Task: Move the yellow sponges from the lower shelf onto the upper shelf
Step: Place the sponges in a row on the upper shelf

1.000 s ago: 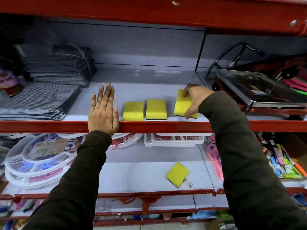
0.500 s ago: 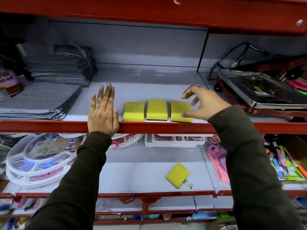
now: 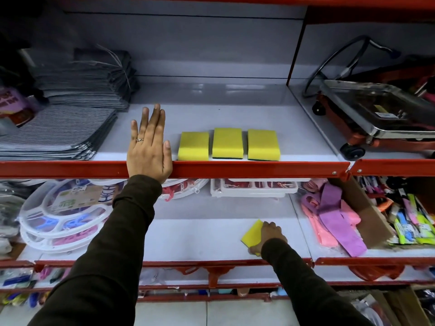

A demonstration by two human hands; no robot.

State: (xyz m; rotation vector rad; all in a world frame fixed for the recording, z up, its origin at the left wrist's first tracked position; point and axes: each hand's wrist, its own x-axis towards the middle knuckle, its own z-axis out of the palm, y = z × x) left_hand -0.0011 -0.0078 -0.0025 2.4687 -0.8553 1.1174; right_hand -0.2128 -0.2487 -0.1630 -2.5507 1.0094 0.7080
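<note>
At the lower centre-right of the frame, the right hand (image 3: pixel 268 238) was on the lower shelf (image 3: pixel 200 241), its fingers closed over the last yellow sponge (image 3: pixel 251 235), which lay tilted on the shelf surface near the front red rail. Whether the sponge had left the surface could not be told. To the left on that shelf sat stacked white round trays (image 3: pixel 58 222); to the right lay pink and purple packets (image 3: pixel 334 222).

Higher, at centre-left, the left hand (image 3: pixel 149 147) lay flat and released, fingers straight and together, palm down over the front edge of the upper shelf (image 3: pixel 211 114), gripping nothing. A ring showed on one finger.

Just right of that hand, three yellow sponges (image 3: pixel 227 143) stood in a row near the front edge of the upper shelf, close together but apart.

Farther back at upper left were folded grey cloths (image 3: pixel 70 114). At upper right, beyond a divider, rested a metal-topped trolley (image 3: pixel 376 114).
</note>
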